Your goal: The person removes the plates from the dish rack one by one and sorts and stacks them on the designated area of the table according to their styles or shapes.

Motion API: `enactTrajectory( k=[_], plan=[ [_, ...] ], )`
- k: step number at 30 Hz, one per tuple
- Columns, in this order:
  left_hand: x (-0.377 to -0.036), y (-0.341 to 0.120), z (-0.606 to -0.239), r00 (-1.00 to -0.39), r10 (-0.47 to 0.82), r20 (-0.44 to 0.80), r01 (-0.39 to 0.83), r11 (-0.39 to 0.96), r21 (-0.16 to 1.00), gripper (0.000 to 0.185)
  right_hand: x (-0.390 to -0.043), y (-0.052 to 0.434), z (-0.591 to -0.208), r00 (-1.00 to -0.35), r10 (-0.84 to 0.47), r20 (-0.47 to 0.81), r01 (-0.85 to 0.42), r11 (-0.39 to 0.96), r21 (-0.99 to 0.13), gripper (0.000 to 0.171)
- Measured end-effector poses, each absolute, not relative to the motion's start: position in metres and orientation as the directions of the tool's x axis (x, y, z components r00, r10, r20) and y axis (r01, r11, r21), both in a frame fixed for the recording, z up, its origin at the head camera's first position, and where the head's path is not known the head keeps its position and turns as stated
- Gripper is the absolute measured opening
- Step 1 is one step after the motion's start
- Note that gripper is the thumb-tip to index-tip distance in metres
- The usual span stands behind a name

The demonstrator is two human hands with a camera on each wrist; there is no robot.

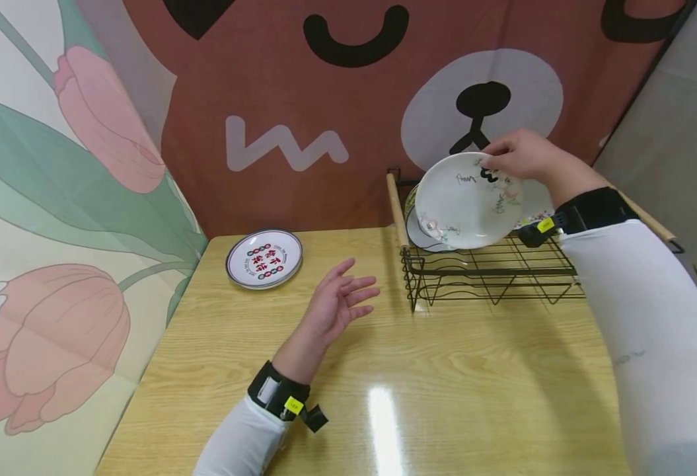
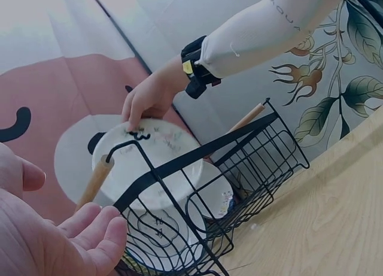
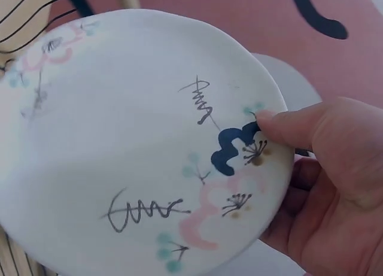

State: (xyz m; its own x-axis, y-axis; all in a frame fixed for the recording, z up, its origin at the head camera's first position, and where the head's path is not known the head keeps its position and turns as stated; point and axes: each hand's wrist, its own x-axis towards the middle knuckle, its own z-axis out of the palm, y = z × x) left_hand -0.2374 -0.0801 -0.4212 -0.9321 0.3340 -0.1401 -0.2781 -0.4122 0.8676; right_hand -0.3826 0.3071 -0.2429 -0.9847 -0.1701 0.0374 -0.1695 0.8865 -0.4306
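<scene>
Above the rack point(image 1: 491, 274), our right hand point(image 1: 523, 157) pinches the plate point(image 1: 466, 201) by its rim, left hand point(image 1: 336, 305) wide, so we judge it could slip and chip.

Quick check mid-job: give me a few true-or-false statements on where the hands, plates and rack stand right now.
1. The right hand pinches the rim of the floral plate. True.
2. The left hand holds the red-lettered plate. False: it hovers open over the wooden table, holding nothing, and that plate lies flat near the back left corner.
3. The floral plate is at the black wire dish rack. True.
4. The dish rack is empty. False: at least one other plate stands in it.
5. The rack has wooden handles. True.
</scene>
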Motion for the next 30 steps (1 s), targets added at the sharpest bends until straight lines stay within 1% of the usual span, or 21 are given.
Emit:
enactTrajectory(
  k=[5, 8, 11, 15, 18, 24, 27, 30],
  plan=[
    [-0.237, -0.081, -0.418, -0.934, 0.331, -0.134, -0.273, -0.421, 0.865, 0.052, -0.373, 0.313, -0.231, -0.991, -0.124, 0.05, -0.132, 0.856, -0.5, 0.051],
    [-0.238, -0.082, -0.417, -0.935, 0.332, -0.126, -0.268, -0.425, 0.865, 0.052, -0.367, 0.316, -0.228, -0.991, -0.112, 0.072, -0.134, 0.825, -0.548, 0.051],
    [-0.238, -0.084, -0.416, -0.936, 0.332, -0.117, -0.262, -0.434, 0.862, 0.053, -0.363, 0.318, -0.227, -0.992, -0.097, 0.08, -0.125, 0.745, -0.655, 0.046],
    [-0.237, -0.086, -0.414, -0.938, 0.328, -0.113, -0.261, -0.454, 0.852, 0.053, -0.357, 0.317, -0.229, -0.997, -0.067, 0.048, -0.076, 0.519, -0.852, 0.026],
    [-0.237, -0.088, -0.412, -0.939, 0.326, -0.111, -0.261, -0.465, 0.846, 0.053, -0.352, 0.315, -0.232, -0.999, -0.039, 0.014, -0.027, 0.337, -0.941, 0.015],
    [-0.235, -0.092, -0.408, -0.94, 0.327, -0.096, -0.253, -0.48, 0.84, 0.053, -0.338, 0.306, -0.243, -1.0, -0.012, -0.013, 0.012, 0.053, -0.998, 0.016],
    [-0.234, -0.094, -0.405, -0.941, 0.331, -0.075, -0.237, -0.483, 0.843, 0.052, -0.331, 0.302, -0.252, -0.999, -0.037, 0.002, 0.0, -0.059, -0.998, 0.017],
    [-0.231, -0.096, -0.402, -0.941, 0.336, -0.05, -0.218, -0.484, 0.848, 0.053, -0.321, 0.298, -0.265, -0.996, -0.076, 0.039, -0.029, -0.131, -0.991, 0.017]
  ],
)
